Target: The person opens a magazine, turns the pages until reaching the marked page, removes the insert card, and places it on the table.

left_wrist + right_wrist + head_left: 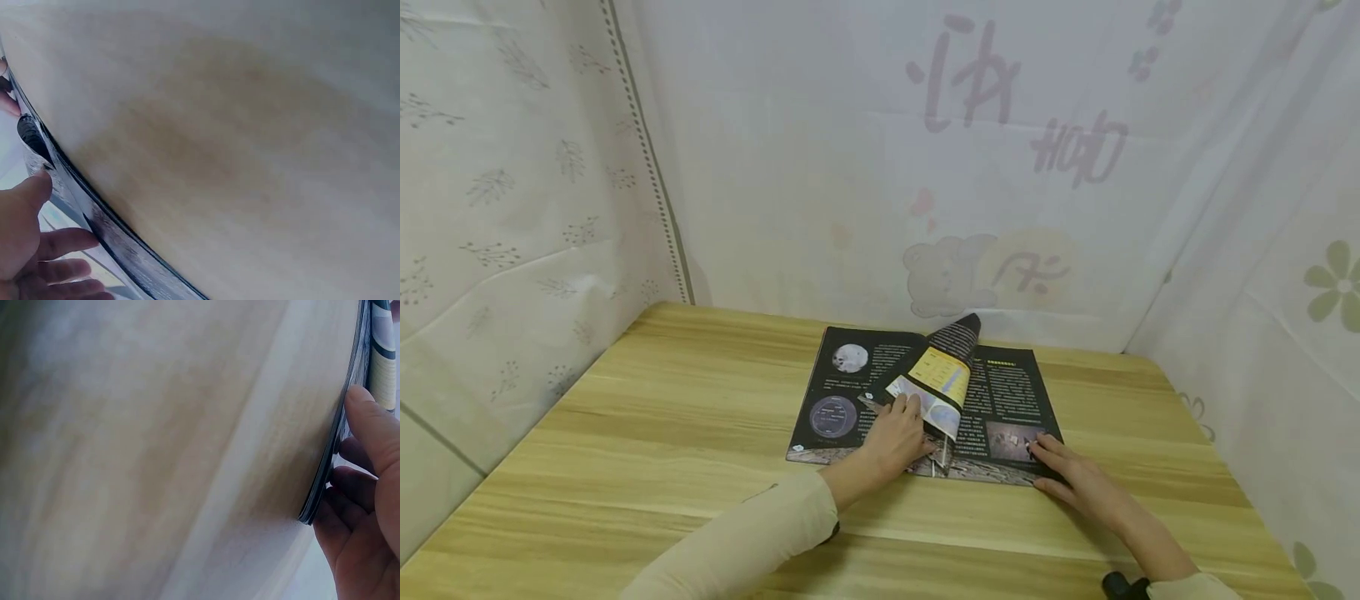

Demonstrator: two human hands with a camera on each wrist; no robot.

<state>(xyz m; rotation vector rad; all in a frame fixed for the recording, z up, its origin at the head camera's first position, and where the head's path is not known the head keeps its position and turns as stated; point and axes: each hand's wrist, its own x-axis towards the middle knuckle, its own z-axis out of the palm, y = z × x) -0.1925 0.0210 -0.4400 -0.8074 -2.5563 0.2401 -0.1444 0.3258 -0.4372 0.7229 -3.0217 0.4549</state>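
An open magazine (895,342) with black pages, white text and pictures lies on the wooden table. One leaf (942,375) stands raised near the middle, bent over toward the left and showing a yellow panel. My left hand (891,437) touches the lower part of this leaf. In the left wrist view its fingers (65,242) are extended and the thumb lies near the curled paper. My right hand (1082,483) rests at the lower right corner of the right page, its thumb (369,415) against the bottom edge in the right wrist view.
The wooden table (647,417) extends around the magazine. Behind it and at both sides hang pale printed cloths (805,167). A dark wrist strap (1123,586) shows at my right cuff.
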